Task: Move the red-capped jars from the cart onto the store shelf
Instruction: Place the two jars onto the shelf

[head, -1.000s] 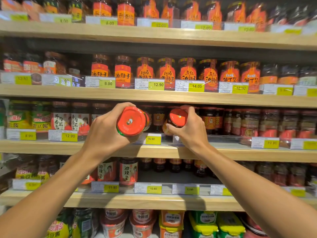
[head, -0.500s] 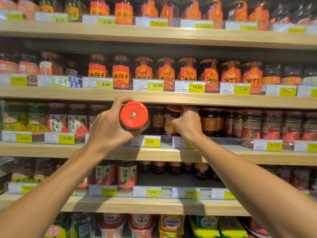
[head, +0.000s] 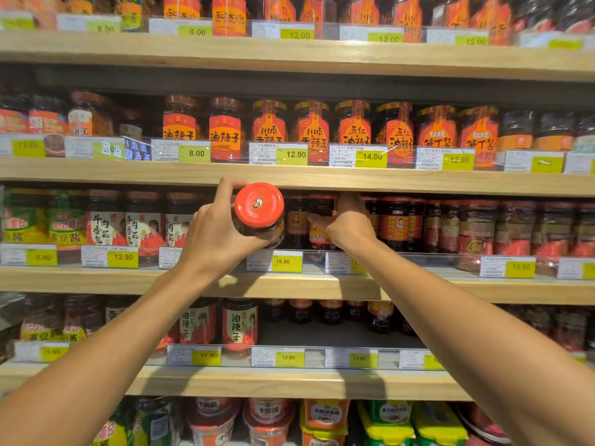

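My left hand [head: 215,233] grips a red-capped jar [head: 259,206] tipped with its cap toward me, held in front of the third shelf [head: 289,284] above the 16.90 tag. My right hand [head: 349,225] reaches into that shelf and holds a second jar [head: 320,220], which stands upright among dark jars just under the shelf board above. Its cap is hidden by my fingers and the board. The cart is out of view.
Wooden shelves run across the whole view, packed with sauce jars behind clear price-tag rails. A row of dark jars with red labels [head: 399,223] stands right of my right hand. The shelf below [head: 338,333] has a bare patch behind its front rail.
My right hand has pushed its jar from in front of the shelf deep into the row, turning it upright. My left hand has lifted its jar slightly higher and closer to the shelf.
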The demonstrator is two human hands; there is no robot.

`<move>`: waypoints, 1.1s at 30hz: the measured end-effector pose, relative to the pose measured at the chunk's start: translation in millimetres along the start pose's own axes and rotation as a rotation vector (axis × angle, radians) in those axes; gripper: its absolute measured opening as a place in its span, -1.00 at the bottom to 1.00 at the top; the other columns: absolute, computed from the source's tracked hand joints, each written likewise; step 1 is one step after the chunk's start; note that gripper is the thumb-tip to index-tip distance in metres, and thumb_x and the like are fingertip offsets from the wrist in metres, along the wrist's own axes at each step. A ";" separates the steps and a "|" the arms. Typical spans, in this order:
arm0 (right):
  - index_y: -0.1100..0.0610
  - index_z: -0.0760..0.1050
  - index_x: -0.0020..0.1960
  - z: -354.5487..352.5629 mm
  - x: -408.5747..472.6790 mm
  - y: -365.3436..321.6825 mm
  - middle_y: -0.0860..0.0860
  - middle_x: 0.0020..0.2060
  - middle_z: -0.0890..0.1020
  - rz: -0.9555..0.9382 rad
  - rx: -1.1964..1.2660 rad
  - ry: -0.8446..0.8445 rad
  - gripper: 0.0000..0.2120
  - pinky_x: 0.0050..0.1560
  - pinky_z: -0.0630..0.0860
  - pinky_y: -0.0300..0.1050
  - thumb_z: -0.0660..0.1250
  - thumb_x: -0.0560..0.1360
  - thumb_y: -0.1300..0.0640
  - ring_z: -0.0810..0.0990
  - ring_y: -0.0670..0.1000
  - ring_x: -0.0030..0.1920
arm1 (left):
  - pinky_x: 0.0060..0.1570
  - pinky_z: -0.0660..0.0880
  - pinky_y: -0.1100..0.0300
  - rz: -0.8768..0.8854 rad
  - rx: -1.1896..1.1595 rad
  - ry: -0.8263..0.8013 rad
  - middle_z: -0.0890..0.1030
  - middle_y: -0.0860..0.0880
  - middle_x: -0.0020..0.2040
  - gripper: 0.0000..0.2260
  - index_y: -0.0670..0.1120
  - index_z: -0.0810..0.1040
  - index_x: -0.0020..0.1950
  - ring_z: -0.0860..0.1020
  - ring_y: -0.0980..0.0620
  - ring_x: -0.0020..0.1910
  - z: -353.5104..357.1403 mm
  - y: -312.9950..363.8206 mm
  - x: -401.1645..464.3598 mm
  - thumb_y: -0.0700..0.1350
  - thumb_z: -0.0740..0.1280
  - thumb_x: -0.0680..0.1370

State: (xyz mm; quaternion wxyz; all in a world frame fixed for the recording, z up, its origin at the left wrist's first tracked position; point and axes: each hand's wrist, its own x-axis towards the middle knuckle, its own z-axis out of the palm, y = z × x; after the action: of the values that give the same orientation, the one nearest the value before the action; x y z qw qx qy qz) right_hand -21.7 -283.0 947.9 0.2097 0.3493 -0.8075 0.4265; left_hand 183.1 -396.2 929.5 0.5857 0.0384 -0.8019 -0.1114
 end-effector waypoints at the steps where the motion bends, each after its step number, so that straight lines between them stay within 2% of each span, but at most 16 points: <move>1: 0.18 0.40 0.12 -0.7 -0.1 0.6 0.09 -0.06 0.55 -0.028 0.003 0.018 -0.42 -0.11 0.59 0.02 0.47 0.41 -0.25 0.60 0.15 -0.11 | -0.05 0.61 -0.04 -0.004 -0.002 0.000 0.64 0.06 -0.05 -0.31 0.03 0.34 0.24 0.65 -0.02 -0.05 2.2 -0.8 0.7 0.09 0.65 0.27; 4: 0.16 0.39 0.24 -4.0 0.0 1.7 0.11 0.08 0.57 -0.058 -0.005 0.041 -0.37 -0.11 0.59 0.00 0.48 0.40 -0.24 0.63 0.19 -0.07 | -0.03 0.58 0.07 -0.020 -0.005 0.000 0.64 0.07 -0.05 -0.33 0.01 0.38 0.23 0.64 -0.01 -0.02 9.2 -2.5 1.5 0.08 0.65 0.27; 6: 0.14 0.39 0.25 -5.3 -0.4 4.0 0.09 0.02 0.58 -0.041 -0.012 0.004 -0.41 -0.19 0.56 -0.02 0.48 0.42 -0.18 0.65 0.20 -0.12 | 0.00 0.57 0.06 -0.038 0.001 -0.007 0.66 0.05 -0.01 -0.33 0.01 0.39 0.23 0.64 0.00 0.02 14.0 -5.8 1.1 0.10 0.65 0.26; 8: 0.15 0.39 0.21 -6.9 -2.6 7.6 0.11 -0.09 0.60 -0.008 -0.046 -0.043 -0.55 -0.26 0.52 -0.03 0.46 0.44 0.00 0.65 0.19 -0.15 | 0.02 0.60 0.00 -0.078 0.001 -0.016 0.67 0.05 0.01 -0.33 0.01 0.40 0.22 0.64 0.00 0.02 19.3 -9.9 0.5 0.12 0.65 0.25; 9: 0.15 0.36 0.24 -8.1 -3.9 9.3 0.11 -0.12 0.60 0.003 -0.052 -0.051 -0.54 -0.26 0.54 -0.02 0.44 0.43 0.06 0.64 0.18 -0.17 | 0.01 0.60 -0.01 -0.103 0.001 -0.019 0.67 0.05 0.01 -0.33 0.01 0.41 0.21 0.64 0.01 0.01 22.2 -11.8 0.4 0.14 0.64 0.24; 11: 0.13 0.33 0.28 -9.9 -5.2 13.4 0.11 -0.14 0.61 -0.002 -0.049 -0.063 -0.48 -0.21 0.59 0.02 0.45 0.42 0.03 0.62 0.16 -0.18 | -0.02 0.61 -0.01 -0.158 0.010 -0.015 0.68 0.06 -0.02 -0.36 0.00 0.43 0.17 0.65 0.01 -0.03 28.3 -15.8 1.6 0.17 0.63 0.24; 14: 0.14 0.41 0.12 -14.7 -9.7 19.4 0.09 -0.26 0.59 0.000 -0.057 -0.119 -0.60 -0.27 0.54 0.00 0.46 0.45 -0.05 0.62 0.17 -0.19 | -0.08 0.61 -0.02 -0.232 0.045 -0.006 0.68 0.03 -0.07 -0.42 -0.04 0.48 0.08 0.64 -0.02 -0.08 35.0 -19.3 7.1 0.22 0.60 0.25; 16: 0.15 0.38 0.18 -18.7 -12.3 23.4 0.10 -0.21 0.62 -0.013 -0.035 -0.132 -0.54 -0.26 0.56 0.04 0.47 0.45 -0.06 0.63 0.16 -0.18 | -0.13 0.60 -0.01 -0.270 0.081 -0.008 0.67 0.01 -0.09 -0.43 -0.07 0.51 0.05 0.62 -0.04 -0.11 37.5 -18.9 12.3 0.24 0.59 0.26; 18: 0.12 0.34 0.06 -22.9 -15.1 25.2 0.10 -0.19 0.62 -0.024 -0.042 -0.147 -0.61 -0.23 0.56 0.04 0.47 0.47 -0.05 0.61 0.12 -0.19 | -0.22 0.54 0.05 -0.313 0.128 -0.034 0.62 0.01 -0.16 -0.47 -0.09 0.51 -0.01 0.58 -0.04 -0.15 39.5 -16.6 17.9 0.25 0.58 0.28; 21: 0.15 0.41 -0.15 -25.9 -16.9 26.6 0.05 -0.30 0.56 -0.013 -0.079 -0.165 -0.65 -0.29 0.50 -0.03 0.46 0.48 -0.08 0.55 0.05 -0.30 | -0.29 0.45 0.10 -0.375 0.207 -0.081 0.55 -0.01 -0.27 -0.49 -0.11 0.49 -0.15 0.53 -0.06 -0.25 45.1 -13.8 28.0 0.29 0.53 0.29; 23: 0.16 0.44 -0.12 -25.7 -16.4 27.6 0.08 -0.26 0.59 -0.018 -0.064 -0.172 -0.65 -0.22 0.56 0.00 0.46 0.47 -0.10 0.59 0.10 -0.24 | -0.35 0.40 0.12 -0.426 0.231 -0.119 0.51 -0.04 -0.37 -0.48 -0.13 0.46 -0.29 0.52 -0.07 -0.33 48.7 -12.3 34.6 0.30 0.52 0.31; 26: 0.17 0.42 -0.13 -24.5 -15.3 28.2 0.08 -0.25 0.62 -0.020 -0.071 -0.179 -0.61 -0.19 0.55 -0.01 0.46 0.45 -0.13 0.61 0.11 -0.20 | -0.25 0.44 0.12 -0.491 0.257 -0.187 0.51 -0.04 -0.40 -0.48 -0.14 0.43 -0.36 0.56 -0.07 -0.27 53.6 -7.1 40.0 0.29 0.49 0.38; 28: 0.15 0.46 0.00 -22.3 -13.5 28.5 0.05 -0.17 0.66 -0.025 -0.067 -0.184 -0.58 -0.11 0.62 0.02 0.45 0.43 -0.18 0.64 0.08 -0.16 | -0.17 0.50 0.08 -0.532 0.261 -0.233 0.56 -0.07 -0.33 -0.44 -0.15 0.43 -0.36 0.61 -0.15 -0.16 56.2 -4.4 42.3 0.34 0.44 0.39; 29: 0.14 0.49 0.03 -21.6 -13.0 28.1 0.03 -0.18 0.66 -0.026 -0.074 -0.189 -0.56 -0.16 0.61 0.01 0.44 0.42 -0.20 0.63 0.05 -0.18 | -0.09 0.54 0.05 -0.542 0.254 -0.252 0.62 -0.10 -0.26 -0.41 -0.16 0.46 -0.33 0.63 -0.19 -0.10 57.5 -4.2 43.2 0.39 0.42 0.37; 31: 0.10 0.47 -0.08 -20.2 -12.0 27.6 0.00 -0.28 0.60 -0.013 -0.086 -0.200 -0.60 -0.36 0.47 -0.07 0.43 0.42 -0.23 0.56 0.02 -0.30 | 0.07 0.57 -0.03 -0.557 0.230 -0.277 0.67 -0.16 -0.03 -0.32 -0.17 0.55 -0.12 0.62 -0.22 0.01 57.6 -4.6 43.8 0.48 0.36 0.32; 33: 0.02 0.32 -0.25 -19.0 -12.0 26.5 -0.01 -0.36 0.50 0.005 -0.084 -0.196 -0.60 -0.42 0.32 -0.11 0.42 0.43 -0.22 0.46 0.00 -0.38 | 0.11 0.57 -0.07 -0.568 0.193 -0.286 0.66 -0.14 0.08 -0.25 -0.11 0.56 0.11 0.61 -0.21 0.05 57.3 -5.9 43.4 0.52 0.33 0.28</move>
State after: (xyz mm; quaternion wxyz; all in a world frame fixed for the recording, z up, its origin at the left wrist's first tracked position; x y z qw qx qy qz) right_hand -32.6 -252.1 936.4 0.1431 0.3783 -0.8423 0.3564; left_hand 114.9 -402.6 952.0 0.4063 0.2998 -0.8402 -0.1979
